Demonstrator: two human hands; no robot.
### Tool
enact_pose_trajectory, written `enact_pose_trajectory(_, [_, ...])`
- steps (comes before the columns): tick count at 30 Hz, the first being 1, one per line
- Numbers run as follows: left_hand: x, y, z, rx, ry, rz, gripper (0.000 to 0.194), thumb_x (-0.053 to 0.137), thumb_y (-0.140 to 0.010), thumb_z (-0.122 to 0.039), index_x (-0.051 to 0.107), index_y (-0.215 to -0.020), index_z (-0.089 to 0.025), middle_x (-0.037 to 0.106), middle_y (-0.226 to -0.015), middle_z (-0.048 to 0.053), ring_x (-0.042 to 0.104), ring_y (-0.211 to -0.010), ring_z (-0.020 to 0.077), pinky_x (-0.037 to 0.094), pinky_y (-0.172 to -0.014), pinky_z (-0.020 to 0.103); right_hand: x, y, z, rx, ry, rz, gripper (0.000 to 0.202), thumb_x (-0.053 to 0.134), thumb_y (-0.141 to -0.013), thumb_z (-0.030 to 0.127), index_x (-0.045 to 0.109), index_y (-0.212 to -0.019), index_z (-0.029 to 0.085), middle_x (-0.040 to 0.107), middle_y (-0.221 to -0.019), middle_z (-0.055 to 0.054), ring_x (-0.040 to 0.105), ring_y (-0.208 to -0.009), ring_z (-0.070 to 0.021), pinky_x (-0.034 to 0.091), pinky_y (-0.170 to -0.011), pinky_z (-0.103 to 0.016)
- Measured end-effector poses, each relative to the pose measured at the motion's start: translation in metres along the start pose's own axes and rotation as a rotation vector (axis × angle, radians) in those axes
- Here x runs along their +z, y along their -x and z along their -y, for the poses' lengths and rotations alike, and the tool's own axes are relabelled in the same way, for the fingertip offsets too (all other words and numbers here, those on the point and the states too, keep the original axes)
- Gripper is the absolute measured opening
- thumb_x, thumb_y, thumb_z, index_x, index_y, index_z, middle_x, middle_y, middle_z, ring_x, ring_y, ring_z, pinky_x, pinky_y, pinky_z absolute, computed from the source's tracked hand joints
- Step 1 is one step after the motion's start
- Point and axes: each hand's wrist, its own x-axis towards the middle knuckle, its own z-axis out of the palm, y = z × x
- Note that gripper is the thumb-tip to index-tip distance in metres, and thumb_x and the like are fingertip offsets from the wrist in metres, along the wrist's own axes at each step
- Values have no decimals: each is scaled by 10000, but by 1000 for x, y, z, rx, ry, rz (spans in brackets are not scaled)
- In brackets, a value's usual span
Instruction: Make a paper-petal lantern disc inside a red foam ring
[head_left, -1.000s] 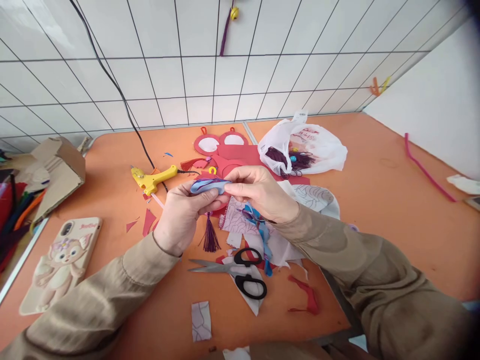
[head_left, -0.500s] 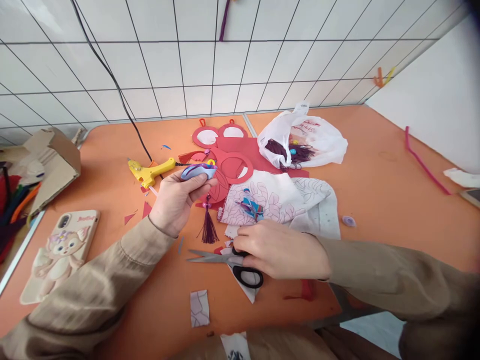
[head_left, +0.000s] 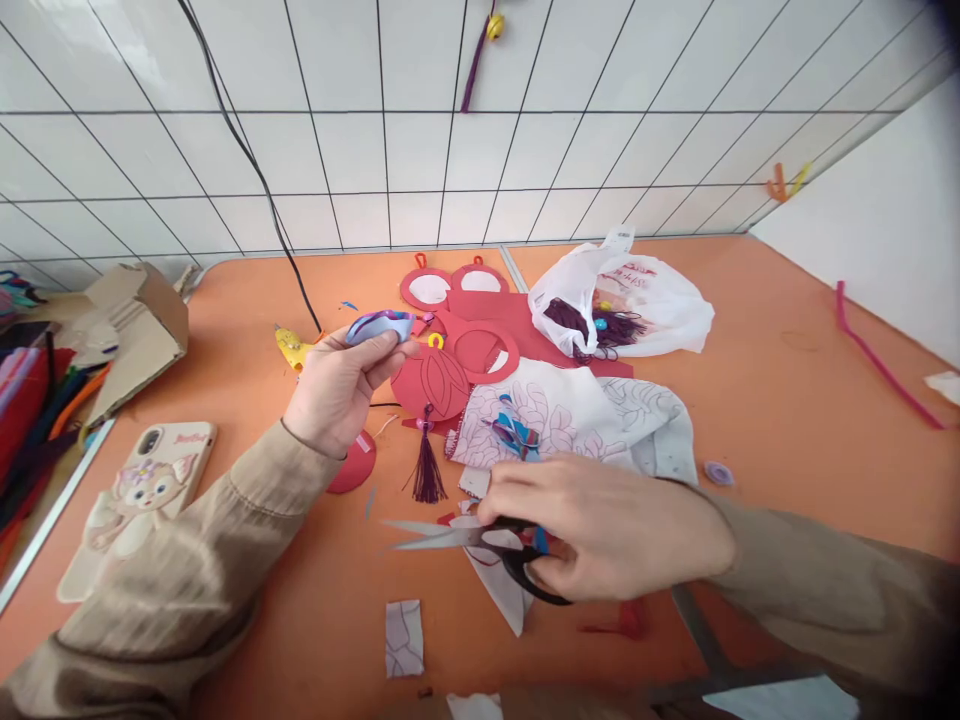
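My left hand (head_left: 330,385) is closed with thumb and fingers on a small folded piece of blue-and-purple cloth (head_left: 381,328), raised over the table. My right hand (head_left: 615,525) grips black-handled scissors (head_left: 431,538), its thumb at the lower loop. The blades point left and stand slightly apart, with nothing between them. Under the scissors lies a white cloth scrap (head_left: 506,595). Just beyond the right hand, a blue patterned scrap (head_left: 516,438) rests on white cloth printed with flower outlines (head_left: 559,400). Between the hands is a dark purple tassel (head_left: 428,475) below a red petal-marked disc (head_left: 427,385).
Behind lie red ring-shaped pieces (head_left: 484,350) and a white plastic bag (head_left: 667,310) with dark tassels. To the left are a yellow glue gun (head_left: 291,348), a phone in a cartoon case (head_left: 142,510) and a cardboard box (head_left: 146,325). A black cable (head_left: 255,170) runs down the wall.
My right hand has taken a fuller hold on the scissors, its thumb now at the lower loop. My left hand has moved left with the cloth, and a red disc now shows beside its wrist.
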Motion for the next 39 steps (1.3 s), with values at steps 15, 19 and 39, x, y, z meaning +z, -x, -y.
enact_pose_trajectory(15, [15,27,15,-42,-75,89,149,844,-624,-121,727,-716,-125,747,-714,33,717,-625,129,583,-603,185,-22,-32,-35,53,-875,-660,595,883,-591,354,504,-1043,273,630,-910,-18,608,-847,-199,471,-669,-319])
enact_pose_trajectory(19, [19,37,20,-19,-104,126,145,846,-616,-158,749,-718,-126,746,-681,37,704,-611,135,588,-604,208,-17,-54,-24,20,-728,-749,595,878,-567,341,456,-978,253,593,-892,-1,563,-824,-179,432,-698,-317])
enact_pose_trajectory(39, [17,37,29,-45,-182,235,260,919,-550,-217,703,-668,-133,714,-577,17,658,-544,115,541,-549,198,-3,-65,-23,-16,-849,-970,310,682,-646,124,564,-916,220,568,-686,55,539,-579,-90,485,-532,-241])
